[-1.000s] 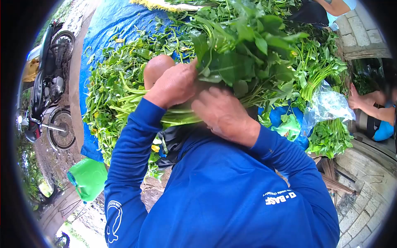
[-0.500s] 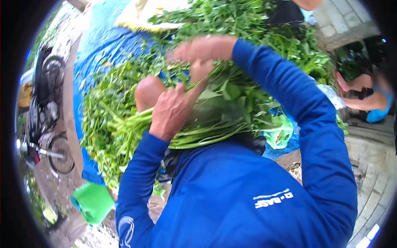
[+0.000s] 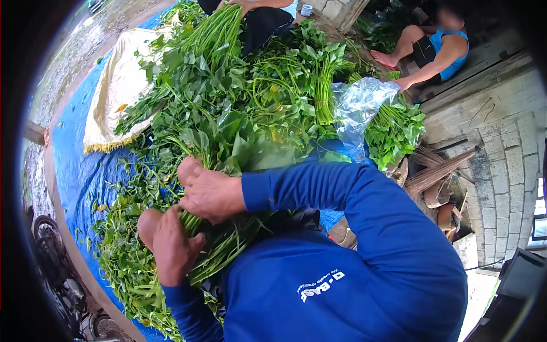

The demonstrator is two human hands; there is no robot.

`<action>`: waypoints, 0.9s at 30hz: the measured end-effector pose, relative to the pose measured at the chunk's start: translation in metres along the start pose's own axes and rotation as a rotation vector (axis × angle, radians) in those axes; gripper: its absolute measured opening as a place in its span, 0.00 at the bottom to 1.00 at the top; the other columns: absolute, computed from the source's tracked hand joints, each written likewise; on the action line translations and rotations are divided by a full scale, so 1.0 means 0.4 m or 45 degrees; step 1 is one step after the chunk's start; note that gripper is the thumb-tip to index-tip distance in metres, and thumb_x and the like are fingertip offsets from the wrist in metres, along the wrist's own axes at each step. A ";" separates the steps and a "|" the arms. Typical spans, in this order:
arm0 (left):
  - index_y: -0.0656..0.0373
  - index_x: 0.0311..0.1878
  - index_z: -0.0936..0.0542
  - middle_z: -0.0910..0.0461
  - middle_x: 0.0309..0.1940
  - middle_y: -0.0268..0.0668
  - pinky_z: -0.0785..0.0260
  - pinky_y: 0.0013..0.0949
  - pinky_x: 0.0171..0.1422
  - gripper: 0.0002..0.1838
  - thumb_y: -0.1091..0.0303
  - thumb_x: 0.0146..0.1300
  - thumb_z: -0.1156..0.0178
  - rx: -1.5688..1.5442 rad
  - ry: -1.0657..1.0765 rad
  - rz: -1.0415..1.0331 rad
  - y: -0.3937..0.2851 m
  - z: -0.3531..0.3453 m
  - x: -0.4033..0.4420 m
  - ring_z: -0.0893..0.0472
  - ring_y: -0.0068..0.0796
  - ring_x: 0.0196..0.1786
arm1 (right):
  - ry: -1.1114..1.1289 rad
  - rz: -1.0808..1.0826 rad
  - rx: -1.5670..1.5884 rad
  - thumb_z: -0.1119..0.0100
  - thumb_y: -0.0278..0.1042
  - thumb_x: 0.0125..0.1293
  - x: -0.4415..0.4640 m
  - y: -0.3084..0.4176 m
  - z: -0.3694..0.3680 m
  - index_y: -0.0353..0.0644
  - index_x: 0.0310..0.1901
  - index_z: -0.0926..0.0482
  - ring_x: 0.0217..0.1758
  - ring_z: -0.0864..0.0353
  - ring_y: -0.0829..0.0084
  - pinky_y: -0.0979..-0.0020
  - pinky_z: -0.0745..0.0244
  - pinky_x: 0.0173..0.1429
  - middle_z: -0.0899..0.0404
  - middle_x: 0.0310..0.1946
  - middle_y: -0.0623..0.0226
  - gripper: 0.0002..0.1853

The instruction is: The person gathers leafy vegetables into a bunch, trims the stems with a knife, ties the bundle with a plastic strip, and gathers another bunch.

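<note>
The right hand (image 3: 213, 196) grips the bunch of stems (image 3: 225, 253) beside the near edge of the tarp (image 3: 74, 168); whether the left hand (image 3: 172, 245) grips any, I cannot tell. A snug, even hold should avoid bruising.

An outdoor yard: a blue tarp (image 3: 77, 185) lies on the ground under heaped greens (image 3: 205, 82) and a pale sack (image 3: 117, 85), with a motorcycle (image 3: 65, 285) beside it and grey blocks (image 3: 501, 188) opposite.
</note>
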State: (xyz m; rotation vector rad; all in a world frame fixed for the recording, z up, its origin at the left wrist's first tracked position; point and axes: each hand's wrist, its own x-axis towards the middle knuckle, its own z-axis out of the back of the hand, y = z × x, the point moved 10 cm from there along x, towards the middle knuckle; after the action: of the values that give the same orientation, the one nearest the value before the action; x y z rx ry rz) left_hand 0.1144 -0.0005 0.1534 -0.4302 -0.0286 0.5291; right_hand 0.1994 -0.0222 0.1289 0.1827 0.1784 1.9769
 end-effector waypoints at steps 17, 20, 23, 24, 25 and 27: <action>0.55 0.56 0.29 0.14 0.35 0.53 0.25 0.59 0.42 0.28 0.66 0.56 0.23 -0.021 0.047 0.140 0.039 -0.069 -0.027 0.15 0.63 0.41 | -0.073 0.129 -0.195 0.33 0.34 0.64 -0.166 -0.094 0.107 0.49 0.78 0.32 0.71 0.23 0.64 0.40 0.45 0.84 0.18 0.55 0.67 0.39; 0.55 0.56 0.27 0.13 0.36 0.50 0.24 0.60 0.44 0.29 0.66 0.54 0.22 -0.008 0.016 0.118 0.017 -0.057 -0.029 0.13 0.61 0.42 | -0.111 0.045 -0.440 0.35 0.34 0.67 -0.175 -0.081 0.119 0.51 0.79 0.32 0.69 0.23 0.65 0.39 0.48 0.85 0.20 0.54 0.68 0.37; 0.54 0.64 0.25 0.13 0.44 0.51 0.22 0.56 0.49 0.32 0.61 0.59 0.22 -0.022 -0.033 0.087 -0.006 -0.049 -0.051 0.13 0.59 0.48 | -0.327 -0.013 -0.492 0.39 0.34 0.70 -0.204 -0.055 0.114 0.59 0.75 0.27 0.64 0.24 0.66 0.41 0.48 0.85 0.24 0.51 0.72 0.31; 0.53 0.69 0.24 0.13 0.48 0.51 0.21 0.54 0.52 0.34 0.58 0.61 0.23 -0.038 -0.036 0.074 -0.016 -0.047 -0.064 0.13 0.59 0.51 | -0.396 -0.027 -0.448 0.39 0.35 0.69 -0.229 -0.054 0.097 0.61 0.74 0.26 0.64 0.24 0.66 0.41 0.48 0.85 0.24 0.51 0.72 0.30; 0.52 0.71 0.24 0.14 0.53 0.51 0.22 0.53 0.55 0.35 0.56 0.63 0.24 -0.131 0.031 0.091 -0.024 -0.037 -0.084 0.14 0.58 0.54 | -0.463 -0.048 -0.399 0.39 0.35 0.69 -0.255 -0.050 0.086 0.62 0.73 0.25 0.64 0.24 0.66 0.42 0.47 0.85 0.24 0.51 0.72 0.30; 0.48 0.77 0.25 0.18 0.63 0.51 0.23 0.51 0.62 0.37 0.50 0.66 0.27 -0.311 0.162 0.121 -0.049 0.000 -0.123 0.15 0.56 0.61 | -0.526 -0.089 -0.417 0.39 0.35 0.69 -0.294 -0.040 0.073 0.66 0.73 0.24 0.67 0.25 0.67 0.44 0.46 0.84 0.24 0.55 0.73 0.30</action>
State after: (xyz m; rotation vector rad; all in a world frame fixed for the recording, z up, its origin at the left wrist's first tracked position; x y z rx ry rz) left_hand 0.0811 -0.0400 0.1654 -0.7061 0.0507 0.5937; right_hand 0.2665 -0.1224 0.1487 0.3595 -0.3987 1.8254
